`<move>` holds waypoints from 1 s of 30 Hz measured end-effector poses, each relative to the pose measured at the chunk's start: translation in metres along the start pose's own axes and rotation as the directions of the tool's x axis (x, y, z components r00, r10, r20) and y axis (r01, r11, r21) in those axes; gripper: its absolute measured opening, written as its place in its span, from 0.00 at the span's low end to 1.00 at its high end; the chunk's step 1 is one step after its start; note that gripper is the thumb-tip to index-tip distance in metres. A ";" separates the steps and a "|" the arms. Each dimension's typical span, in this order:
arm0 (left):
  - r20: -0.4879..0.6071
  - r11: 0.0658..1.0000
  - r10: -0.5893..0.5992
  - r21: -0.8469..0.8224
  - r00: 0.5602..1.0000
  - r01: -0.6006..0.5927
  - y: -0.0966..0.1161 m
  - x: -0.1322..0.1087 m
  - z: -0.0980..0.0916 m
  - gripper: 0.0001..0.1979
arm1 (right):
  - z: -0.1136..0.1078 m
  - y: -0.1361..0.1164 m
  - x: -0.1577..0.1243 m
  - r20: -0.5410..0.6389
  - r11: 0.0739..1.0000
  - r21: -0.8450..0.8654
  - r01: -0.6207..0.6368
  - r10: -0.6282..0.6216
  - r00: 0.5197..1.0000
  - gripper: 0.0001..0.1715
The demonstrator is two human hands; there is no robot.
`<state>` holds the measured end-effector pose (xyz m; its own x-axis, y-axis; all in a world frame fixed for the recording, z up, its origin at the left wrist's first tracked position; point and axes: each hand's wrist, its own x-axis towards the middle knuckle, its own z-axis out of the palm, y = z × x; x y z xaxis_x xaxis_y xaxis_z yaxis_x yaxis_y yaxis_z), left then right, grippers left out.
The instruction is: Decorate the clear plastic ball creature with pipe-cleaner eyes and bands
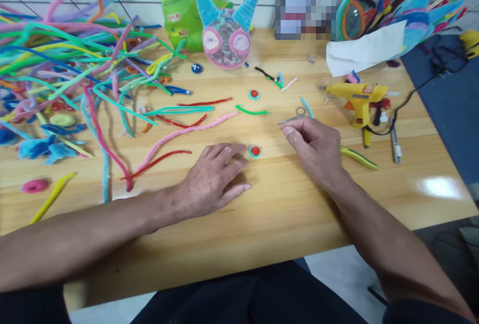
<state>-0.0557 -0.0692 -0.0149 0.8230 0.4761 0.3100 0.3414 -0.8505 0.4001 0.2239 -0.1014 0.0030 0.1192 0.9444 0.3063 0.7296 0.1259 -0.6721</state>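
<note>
My left hand (220, 174) rests low over the wooden table, fingers apart and holding nothing. Just past its fingertips lies a small round coil (255, 151), red with a pale blue rim. A matching red coil (254, 94) sits farther back. My right hand (316, 147) is closed in a pinch; what its fingertips hold, if anything, is hidden. Small scissors (300, 111) are right behind that hand, partly covered by it. A short green pipe cleaner (252, 110) lies between the two coils. Pink (187, 132) and red (160, 162) pipe cleaners lie beyond my left hand.
A big heap of pipe cleaners (75, 65) covers the left. At the back stand a green bag (183, 20) and a round figure with blue horns (226, 40). A yellow glue gun (359, 97), yellow-green-handled pliers (359, 158) and a cutter knife (395, 142) lie right.
</note>
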 end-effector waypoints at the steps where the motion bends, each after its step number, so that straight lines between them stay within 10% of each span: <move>1: -0.008 1.000 0.002 -0.003 1.000 -0.002 0.000 0.000 -0.001 0.17 | 0.000 0.000 0.000 -0.007 1.000 0.005 -0.002 0.002 1.000 0.10; 30: -0.045 0.982 0.093 0.168 0.995 -0.084 -0.002 0.002 -0.003 0.20 | -0.006 -0.019 -0.005 0.071 0.985 -0.020 0.174 -0.172 0.983 0.08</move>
<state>-0.0559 -0.0655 -0.0126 0.8296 0.4046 0.3847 0.3424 -0.9130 0.2219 0.2140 -0.1101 0.0184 -0.0562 0.9280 0.3683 0.7528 0.2817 -0.5950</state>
